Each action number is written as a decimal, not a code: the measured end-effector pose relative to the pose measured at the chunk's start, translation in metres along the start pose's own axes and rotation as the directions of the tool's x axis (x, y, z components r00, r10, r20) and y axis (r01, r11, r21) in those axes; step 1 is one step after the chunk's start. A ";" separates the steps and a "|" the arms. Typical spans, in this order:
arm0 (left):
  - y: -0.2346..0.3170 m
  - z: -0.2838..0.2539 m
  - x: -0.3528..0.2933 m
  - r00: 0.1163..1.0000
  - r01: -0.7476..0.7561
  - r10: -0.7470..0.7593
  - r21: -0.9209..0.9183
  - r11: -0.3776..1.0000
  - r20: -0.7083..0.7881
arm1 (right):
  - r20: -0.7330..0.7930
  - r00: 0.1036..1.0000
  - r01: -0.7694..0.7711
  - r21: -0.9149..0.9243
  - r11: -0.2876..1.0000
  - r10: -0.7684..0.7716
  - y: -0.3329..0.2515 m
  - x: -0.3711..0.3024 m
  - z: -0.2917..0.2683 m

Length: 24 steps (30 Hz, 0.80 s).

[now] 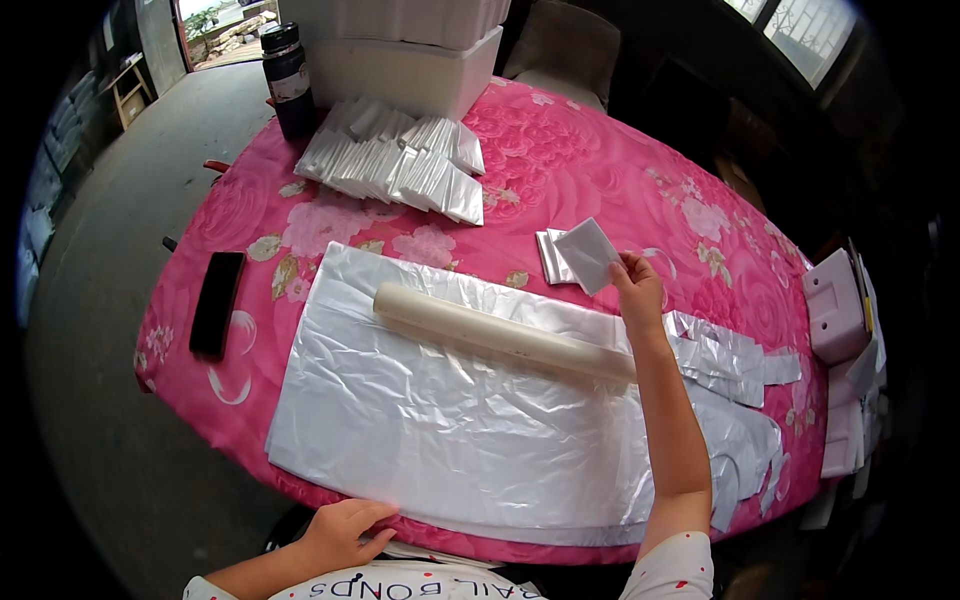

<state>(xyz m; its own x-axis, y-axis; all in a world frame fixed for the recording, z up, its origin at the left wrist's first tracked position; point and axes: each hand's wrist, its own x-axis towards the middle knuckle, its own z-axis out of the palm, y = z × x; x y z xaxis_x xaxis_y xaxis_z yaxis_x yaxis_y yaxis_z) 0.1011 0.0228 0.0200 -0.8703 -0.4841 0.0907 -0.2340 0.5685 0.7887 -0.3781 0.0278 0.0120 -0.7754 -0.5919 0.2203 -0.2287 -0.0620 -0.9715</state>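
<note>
My right hand (639, 289) pinches the corner of a folded square of thin whitish plastic (587, 255). The square is held over a small pile of similar folded plastic pieces (549, 258). Close to the table's front edge, my left hand (345, 533) rests with its thumb apart from its fingers and nothing visible in it. Its fingertips lie by the lower edge of a large stack of flat silvery-white plastic bags (480, 440). Across the stack lies a long cream-coloured tube (480, 330), its right end passing behind my right forearm.
A large heap of folded plastic squares (390, 160) sits at the back, before a white foam box (410, 75). Beside it stands a dark bottle (288, 85). A black phone (217, 305) lies at left on the pink flowered tablecloth (600, 150). Foam boxes (837, 310) stand at right.
</note>
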 end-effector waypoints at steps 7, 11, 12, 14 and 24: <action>0.005 -0.002 0.006 0.996 -0.075 0.079 0.072 0.995 -0.047 | -0.003 0.980 0.102 -0.853 0.513 -0.199 0.021 0.019 -0.011; 0.004 -0.005 0.012 0.985 -0.144 0.154 0.119 0.982 -0.078 | 0.220 0.969 0.235 -0.707 0.667 -0.107 -0.028 -0.029 -0.005; 0.004 -0.005 0.014 0.979 -0.175 0.187 0.137 0.975 -0.083 | 0.320 0.945 0.272 -0.669 0.692 -0.062 -0.035 -0.048 -0.006; 0.007 -0.006 0.022 0.969 -0.223 0.237 0.173 0.959 -0.062 | 0.445 0.880 0.136 -0.572 0.809 0.166 -0.054 -0.089 -0.007; 0.025 0.062 0.106 0.943 -0.305 0.255 0.250 0.919 0.213 | 0.624 0.753 0.245 -0.560 0.791 0.208 -0.081 -0.234 -0.053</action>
<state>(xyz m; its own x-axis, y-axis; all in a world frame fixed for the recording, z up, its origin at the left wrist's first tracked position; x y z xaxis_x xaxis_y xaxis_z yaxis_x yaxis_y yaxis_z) -0.0237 0.0275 0.0116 -0.9730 -0.1699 0.1565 -0.0583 0.8363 0.5451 -0.2093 0.2141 0.0442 -0.2639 -0.9602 -0.0911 -0.7009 0.2558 -0.6658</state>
